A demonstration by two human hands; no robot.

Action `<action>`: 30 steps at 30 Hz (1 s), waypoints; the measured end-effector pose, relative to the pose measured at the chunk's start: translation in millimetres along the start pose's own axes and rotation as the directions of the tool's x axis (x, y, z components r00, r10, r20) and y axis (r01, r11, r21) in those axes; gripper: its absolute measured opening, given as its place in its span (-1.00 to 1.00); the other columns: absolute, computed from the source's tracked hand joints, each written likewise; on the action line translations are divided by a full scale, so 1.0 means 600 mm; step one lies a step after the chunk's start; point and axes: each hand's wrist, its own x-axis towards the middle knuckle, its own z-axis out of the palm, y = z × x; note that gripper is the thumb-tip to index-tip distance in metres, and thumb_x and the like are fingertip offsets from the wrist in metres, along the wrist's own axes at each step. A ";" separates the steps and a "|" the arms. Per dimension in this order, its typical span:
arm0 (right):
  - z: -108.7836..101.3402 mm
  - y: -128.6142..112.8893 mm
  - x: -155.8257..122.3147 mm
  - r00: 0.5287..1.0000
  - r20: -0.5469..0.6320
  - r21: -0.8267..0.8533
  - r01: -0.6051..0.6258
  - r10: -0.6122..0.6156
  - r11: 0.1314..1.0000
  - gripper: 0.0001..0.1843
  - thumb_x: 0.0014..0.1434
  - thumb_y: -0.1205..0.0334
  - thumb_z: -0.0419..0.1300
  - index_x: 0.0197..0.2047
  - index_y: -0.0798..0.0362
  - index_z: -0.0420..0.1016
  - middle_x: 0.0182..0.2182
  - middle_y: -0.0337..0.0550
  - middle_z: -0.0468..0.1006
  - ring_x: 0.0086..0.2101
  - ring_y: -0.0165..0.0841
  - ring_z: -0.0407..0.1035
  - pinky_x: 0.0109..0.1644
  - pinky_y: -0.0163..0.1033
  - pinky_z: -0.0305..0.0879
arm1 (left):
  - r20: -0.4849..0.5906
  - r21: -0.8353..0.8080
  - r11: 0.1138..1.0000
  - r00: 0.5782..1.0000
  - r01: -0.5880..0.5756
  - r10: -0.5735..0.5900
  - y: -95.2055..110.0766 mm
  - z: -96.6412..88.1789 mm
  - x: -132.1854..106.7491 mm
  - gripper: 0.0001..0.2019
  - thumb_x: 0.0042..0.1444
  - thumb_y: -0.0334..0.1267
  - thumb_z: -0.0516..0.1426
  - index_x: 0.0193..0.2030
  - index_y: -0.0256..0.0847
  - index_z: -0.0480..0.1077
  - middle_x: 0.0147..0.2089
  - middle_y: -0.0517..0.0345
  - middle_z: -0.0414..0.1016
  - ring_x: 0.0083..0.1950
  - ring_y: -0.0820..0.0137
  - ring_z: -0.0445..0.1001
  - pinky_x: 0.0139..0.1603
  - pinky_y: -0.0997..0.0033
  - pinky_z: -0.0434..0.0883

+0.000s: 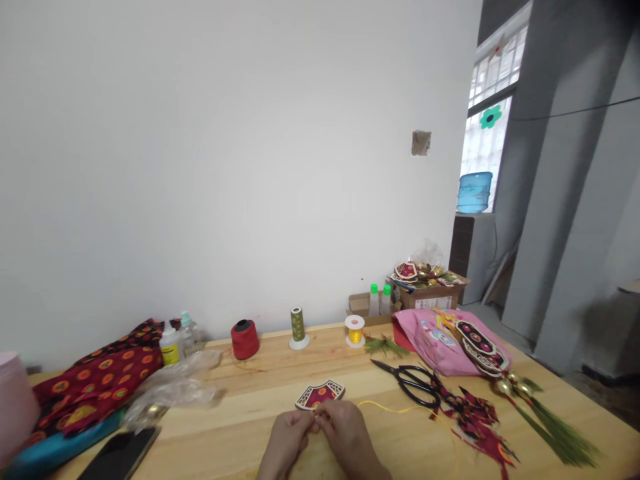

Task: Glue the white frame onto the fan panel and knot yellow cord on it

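My left hand (287,437) and my right hand (345,430) meet at the near edge of the wooden table (260,380), fingers pinched together. They grip the near edge of a small red embroidered patch (320,394) with a pale border. A thin yellow thread (385,407) trails from my right hand off to the right. Whether the fingertips also hold a needle is too small to tell.
Black scissors (415,383) and red fabric scraps (475,420) lie right of the hands. Behind stand a red spool (245,339), an olive spool (298,327) and a yellow spool (355,330). Patterned red cloth (95,383), a phone (120,453), a pink cloth (435,340) and green tassels (555,433) sit around.
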 end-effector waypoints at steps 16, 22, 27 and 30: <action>-0.010 -0.005 -0.004 0.998 -0.054 0.058 -0.018 0.021 0.998 -0.82 0.00 0.40 -0.02 -0.43 -0.02 0.37 -0.49 -0.30 0.48 -0.44 -0.45 0.32 -0.40 -0.44 0.08 | -0.082 -0.082 0.996 0.996 -0.041 0.034 0.006 0.000 -0.007 -0.65 -0.52 -0.05 0.23 -0.63 -0.33 0.44 -0.85 0.37 0.11 -0.74 0.63 -0.06 -0.70 0.57 -0.10; -0.014 0.000 -0.003 0.975 -0.165 0.124 -0.128 0.147 0.984 -0.77 0.01 0.39 -0.07 -0.31 0.00 0.36 -0.47 -0.27 0.48 -0.48 -0.45 0.33 -0.42 -0.42 0.12 | -0.072 -0.106 0.993 0.996 -0.055 0.048 -0.001 -0.001 -0.009 -0.66 -0.50 -0.04 0.23 -0.64 -0.32 0.42 -0.78 0.31 0.25 -0.70 0.58 0.08 -0.67 0.57 0.02; -0.013 0.003 -0.002 0.971 -0.173 0.114 -0.146 0.165 0.983 -0.77 -0.01 0.39 -0.07 -0.36 0.01 0.37 -0.48 -0.27 0.48 -0.47 -0.44 0.33 -0.43 -0.41 0.13 | -0.050 -0.133 0.990 0.998 -0.046 0.040 -0.009 -0.005 -0.004 -0.67 -0.47 -0.04 0.23 -0.65 -0.31 0.40 -0.80 0.35 0.24 -0.71 0.61 0.06 -0.67 0.59 0.01; -0.012 -0.002 -0.005 0.981 -0.155 0.090 -0.101 0.115 0.991 -0.74 -0.06 0.39 -0.02 -0.30 -0.02 0.39 -0.45 -0.26 0.48 -0.41 -0.42 0.33 -0.36 -0.41 0.14 | -0.016 -0.140 0.989 0.998 -0.056 0.054 -0.011 -0.008 -0.003 -0.69 -0.42 -0.07 0.23 -0.60 -0.33 0.42 -0.74 0.29 0.33 -0.67 0.58 0.14 -0.62 0.59 0.07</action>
